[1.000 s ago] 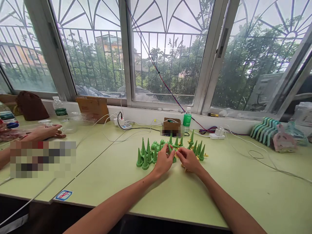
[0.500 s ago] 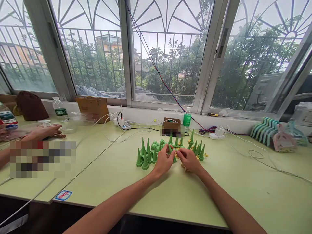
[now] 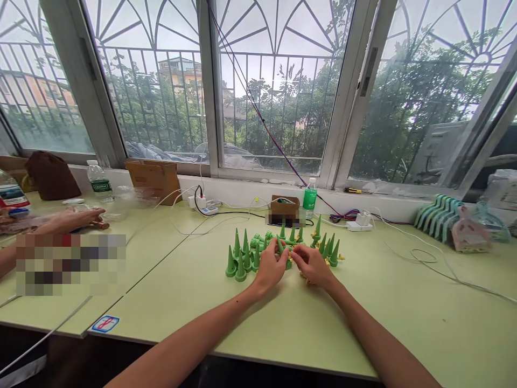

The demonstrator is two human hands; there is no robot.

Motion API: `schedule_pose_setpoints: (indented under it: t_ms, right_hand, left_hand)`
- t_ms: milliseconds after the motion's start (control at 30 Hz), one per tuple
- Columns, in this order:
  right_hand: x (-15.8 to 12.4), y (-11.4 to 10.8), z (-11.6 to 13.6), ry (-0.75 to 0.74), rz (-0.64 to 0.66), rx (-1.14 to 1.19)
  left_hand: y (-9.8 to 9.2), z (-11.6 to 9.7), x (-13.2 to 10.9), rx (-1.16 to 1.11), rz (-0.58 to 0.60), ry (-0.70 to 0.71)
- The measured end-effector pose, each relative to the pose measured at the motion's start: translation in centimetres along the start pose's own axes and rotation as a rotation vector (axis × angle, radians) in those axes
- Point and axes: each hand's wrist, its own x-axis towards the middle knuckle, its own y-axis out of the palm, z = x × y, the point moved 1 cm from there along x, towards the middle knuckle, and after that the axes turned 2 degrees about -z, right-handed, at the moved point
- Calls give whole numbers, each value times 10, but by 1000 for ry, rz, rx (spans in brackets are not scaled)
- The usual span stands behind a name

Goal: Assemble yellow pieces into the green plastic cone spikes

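Both my hands meet at the middle of the light green table (image 3: 283, 318). My left hand (image 3: 270, 268) is closed around a green cone-shaped plastic piece (image 3: 280, 247). My right hand (image 3: 311, 265) pinches a small yellow part (image 3: 291, 259) against that same piece. Several upright green cones (image 3: 241, 258) stand to the left of my hands, and more green cones (image 3: 328, 248) stand to the right, with small yellow parts scattered among them.
A small brown box (image 3: 285, 207) and a green bottle (image 3: 309, 197) stand behind the cones. White cables (image 3: 420, 253) and power strips lie along the sill. Teal hangers (image 3: 438, 213) lie far right. Another person's hand (image 3: 75, 218) rests on the left table beside a water bottle (image 3: 98, 182) and cardboard box (image 3: 153, 178).
My hands have shifted only slightly, fingers working at the cone piece between them. The other person's hand stays put on the left table.
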Motion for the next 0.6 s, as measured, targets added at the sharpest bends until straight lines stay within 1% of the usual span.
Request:
schedule_pose_setpoints:
  t_ms: [600]
  right_hand:
    - [1,1,-1,12,-18,-14]
  left_hand:
    - [1,5,0,-11,4,20]
